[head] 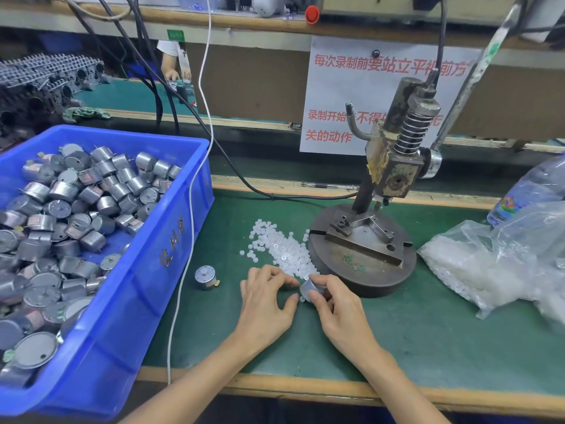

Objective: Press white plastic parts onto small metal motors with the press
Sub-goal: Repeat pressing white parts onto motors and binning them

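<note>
Worn press upright at 3 o'clock, ram up. White plastic parts piled ctr, touching its base. Motors heaped at 9 o'clock; held motor tilted at pile's 6 o'clock.

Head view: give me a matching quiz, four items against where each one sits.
Items:
1. loose white parts
2. lone motor
3. clear bag
4. held motor

Places:
a. right of the press
b. pinched in the right hand
c. on the mat, between the blue bin and the left hand
d. heaped on the mat at the left side of the press base

Pairs: 1-d, 2-c, 3-a, 4-b
</note>
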{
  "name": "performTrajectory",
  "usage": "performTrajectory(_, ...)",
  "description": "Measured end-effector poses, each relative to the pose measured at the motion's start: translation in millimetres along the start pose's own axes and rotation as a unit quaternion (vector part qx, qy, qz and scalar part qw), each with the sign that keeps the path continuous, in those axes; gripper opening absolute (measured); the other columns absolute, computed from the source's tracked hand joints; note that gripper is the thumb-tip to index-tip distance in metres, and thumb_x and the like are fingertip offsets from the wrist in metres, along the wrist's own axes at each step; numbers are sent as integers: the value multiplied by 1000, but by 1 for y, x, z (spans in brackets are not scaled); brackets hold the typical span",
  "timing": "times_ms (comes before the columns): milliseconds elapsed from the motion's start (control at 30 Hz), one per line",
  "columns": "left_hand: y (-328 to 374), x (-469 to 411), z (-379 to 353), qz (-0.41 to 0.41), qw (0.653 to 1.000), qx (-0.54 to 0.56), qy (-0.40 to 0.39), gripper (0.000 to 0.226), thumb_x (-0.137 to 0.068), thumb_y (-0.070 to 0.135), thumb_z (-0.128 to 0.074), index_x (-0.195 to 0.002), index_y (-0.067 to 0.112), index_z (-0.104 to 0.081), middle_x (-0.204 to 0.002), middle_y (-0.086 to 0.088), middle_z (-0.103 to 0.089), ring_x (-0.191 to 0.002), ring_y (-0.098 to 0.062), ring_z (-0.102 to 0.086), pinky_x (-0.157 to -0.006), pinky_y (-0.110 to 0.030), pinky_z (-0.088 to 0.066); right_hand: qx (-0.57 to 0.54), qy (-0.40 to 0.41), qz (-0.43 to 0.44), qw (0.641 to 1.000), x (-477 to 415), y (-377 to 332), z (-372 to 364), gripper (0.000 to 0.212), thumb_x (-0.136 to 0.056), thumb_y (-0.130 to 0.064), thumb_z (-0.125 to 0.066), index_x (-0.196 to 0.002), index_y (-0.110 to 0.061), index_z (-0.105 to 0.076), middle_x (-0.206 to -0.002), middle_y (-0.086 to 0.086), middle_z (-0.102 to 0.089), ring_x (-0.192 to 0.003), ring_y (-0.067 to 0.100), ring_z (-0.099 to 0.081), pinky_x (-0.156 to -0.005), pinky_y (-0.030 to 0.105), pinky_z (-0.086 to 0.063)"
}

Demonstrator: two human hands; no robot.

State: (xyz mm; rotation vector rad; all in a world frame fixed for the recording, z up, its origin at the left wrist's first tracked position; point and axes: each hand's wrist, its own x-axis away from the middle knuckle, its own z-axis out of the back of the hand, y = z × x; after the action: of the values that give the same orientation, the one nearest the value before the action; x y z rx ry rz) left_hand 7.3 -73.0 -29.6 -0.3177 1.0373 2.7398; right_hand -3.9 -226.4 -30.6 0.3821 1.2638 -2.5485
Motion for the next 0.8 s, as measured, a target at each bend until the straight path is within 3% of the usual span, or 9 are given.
performTrajectory(267,-1,-1,-2,16,1000,-14,-21,7,-85,37,-62,-86,30,-64,-100,17,-43,-101,-4,-29,-79,-22,-16,36,1,41,999,0,1,-1,13,-91,-1,-58,-103,-2,-62,-100,0,-57,-83,-17,-48,-72,0,-33)
performTrajectory(400,-1,-1,-1,19,1000,-12,-20,6,-85,28,-61,-91,30,-62,-99,19,-43,-102,-5,-33,-80,-20,-16,65,-12,86,994,1,-2,-2,18,-92,-8,-53,-107,-2,-61,-106,6,-56,-92,3,-52,-77,16,-44)
performTrajectory(467,0,0,2,22,999,33,-8,22,-84,18,-56,-100,33,-59,-100,21,-49,-102,-4,-37,-81,-17,-18,82,-15,96,992,2,-3,-2,22,-91,-11,-51,-110,-3,-61,-108,8,-56,-92,14,-55,-76,25,-47)
performTrajectory(533,3,1,7,25,995,99,-11,29,-83,23,-48,-104,42,-55,-101,26,-54,-103,3,-38,-86,-11,-18,97,-16,102,990,2,-4,-3,24,-90,-10,-52,-112,-4,-61,-110,9,-56,-90,20,-59,-73,29,-50)
performTrajectory(667,4,1,8,0,990,134,-32,16,-89,40,-45,-96,51,-54,-100,35,-56,-109,5,-39,-91,-9,-16,102,-28,113,988,2,-4,-3,25,-89,-6,-53,-112,-2,-62,-111,11,-56,-94,25,-62,-77,28,-50)
performTrajectory(800,2,1,7,1,990,138,-39,17,-95,31,-51,-96,47,-56,-100,33,-56,-110,4,-39,-93,-11,-17,104,-27,117,987,2,-4,-4,24,-87,-3,-54,-109,0,-63,-110,12,-58,-95,26,-62,-81,23,-47)
